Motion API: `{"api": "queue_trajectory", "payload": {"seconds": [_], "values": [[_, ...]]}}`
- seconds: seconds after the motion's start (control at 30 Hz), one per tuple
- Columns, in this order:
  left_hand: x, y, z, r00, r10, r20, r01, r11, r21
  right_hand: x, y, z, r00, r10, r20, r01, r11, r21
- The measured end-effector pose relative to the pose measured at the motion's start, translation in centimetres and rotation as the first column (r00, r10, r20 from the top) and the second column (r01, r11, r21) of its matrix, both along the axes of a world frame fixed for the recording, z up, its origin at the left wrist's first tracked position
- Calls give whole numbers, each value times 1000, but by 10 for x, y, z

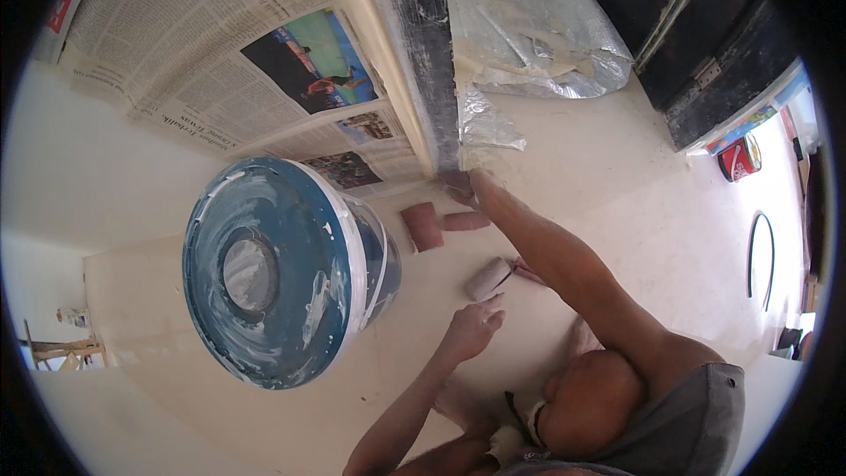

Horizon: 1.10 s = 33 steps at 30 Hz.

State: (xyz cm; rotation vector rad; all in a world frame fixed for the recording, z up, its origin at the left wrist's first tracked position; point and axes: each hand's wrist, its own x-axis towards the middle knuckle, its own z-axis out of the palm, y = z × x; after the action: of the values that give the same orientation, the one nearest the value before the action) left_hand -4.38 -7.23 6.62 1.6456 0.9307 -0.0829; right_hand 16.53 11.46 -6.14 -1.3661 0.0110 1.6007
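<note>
My right hand (463,185) reaches to the foot of the dark door frame (438,79), where its fingers press low against the edge. What lies under those fingers is hidden. My left hand (473,331) hovers over the floor with its fingers partly bent and apart, holding nothing that I can see. Just beyond its fingertips lies a small greyish roll (488,279), of a kind I cannot make out. Two reddish-brown pieces that look like sandpaper, a broad curled one (423,227) and a narrow rolled one (467,221), rest on the floor near my right hand.
A large tub (264,273) with a smeared blue lid stands at left. Newspaper sheets (176,44) cover the surface beyond it. Silvery sheeting (538,31) lies past the frame, beside a dark door (705,44). A red can (739,159) and black cable (763,256) are at right.
</note>
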Motion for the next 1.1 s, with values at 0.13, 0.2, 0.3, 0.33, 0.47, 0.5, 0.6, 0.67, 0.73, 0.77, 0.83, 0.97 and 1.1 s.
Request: {"api": "queue_trajectory", "payload": {"seconds": [0.13, 0.2, 0.3, 0.33, 0.47, 0.5, 0.6, 0.67, 0.73, 0.77, 0.83, 0.97, 1.1], "values": [[-11, 8, 6, 999, 37, -18, -36, 997, 69, -32, 23, 46, 949, -96, -301, 116, 992, 51], [-2, 8, 14, 1000, -2, 8, 1, 995, 95, -17, 25, 77, 947, -134, -292, 148, 989, 25], [-4, 7, 9, 997, -3, 78, -7, 991, 133, -21, 16, 155, 944, -136, -301, 189, 970, 153], [-4, 5, 5, 996, -2, 92, -12, 988, 152, -20, 14, 178, 932, -126, -339, 202, 959, 199], [-6, 6, 16, 1000, -23, 14, 21, 988, 153, -43, -28, 342, 972, -110, -207, 217, 758, 616], [2, 7, 24, 999, -29, 23, 27, 995, 100, -27, -40, 368, 994, -93, -49, 88, 481, 872], [16, 13, 30, 993, -38, 113, 26, 994, 102, 27, -28, 427, 264, -855, 447, -581, 229, 781], [17, 8, 13, 962, -72, 264, -7, 958, 286, 27, -18, 448, 122, -941, 314, -865, 54, 500], [19, 11, 13, 979, -49, 198, -9, 959, 282, 15, -17, 452, -281, -941, 189, -903, 326, 280], [19, 15, 13, 986, -35, 164, -12, 960, 280, 6, -17, 450, -540, -833, 122, -801, 553, 227], [19, 14, 7, 986, -40, 164, -5, 963, 268, 3, -10, 426, -704, -699, 126, -702, 712, 27], [23, 11, -2, 969, -90, 232, -17, 906, 423, 23, -9, 310, -854, -510, -101, -441, 815, -376], [19, 5, -10, 972, -66, 226, -34, 911, 412, 34, -3, 309, -755, -635, -161, -513, 726, -457]]}}
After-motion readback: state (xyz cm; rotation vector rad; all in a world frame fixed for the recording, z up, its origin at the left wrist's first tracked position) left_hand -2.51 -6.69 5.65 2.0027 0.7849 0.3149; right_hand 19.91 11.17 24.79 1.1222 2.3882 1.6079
